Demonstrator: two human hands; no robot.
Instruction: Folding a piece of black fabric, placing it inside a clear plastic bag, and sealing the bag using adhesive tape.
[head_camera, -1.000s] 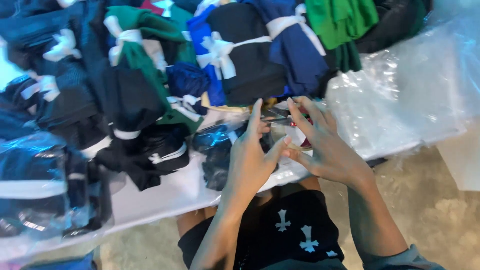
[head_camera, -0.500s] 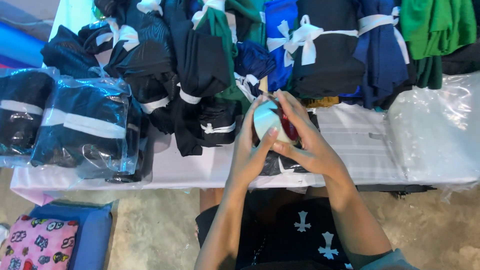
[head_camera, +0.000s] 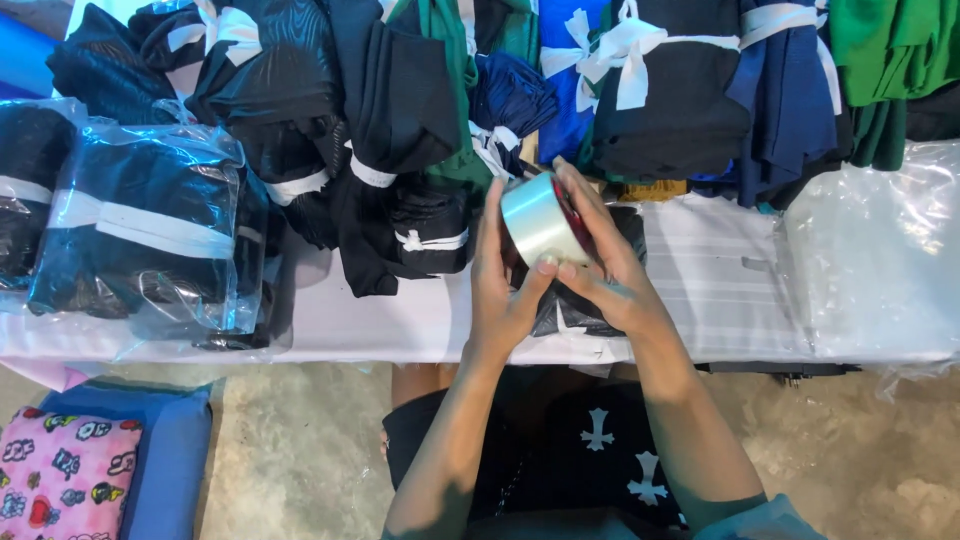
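**Both hands on the tape roll**

Left hand (head_camera: 505, 290) and right hand (head_camera: 610, 270) clasp a clear tape roll (head_camera: 540, 220) over the white table (head_camera: 400, 330), now raised slightly higher than before. Far left, plastic bags (head_camera: 150, 230) hold folded dark garments.

Glossy, smooth plastic tape roll (head_camera: 540, 222); shiny clear plastic bags (head_camera: 150, 230) over matt cloth bundles (head_camera: 660, 110)

Tied dark fabric bundles (head_camera: 660, 90), bagged garments (head_camera: 150, 230), pink patterned cushion (head_camera: 65, 485).
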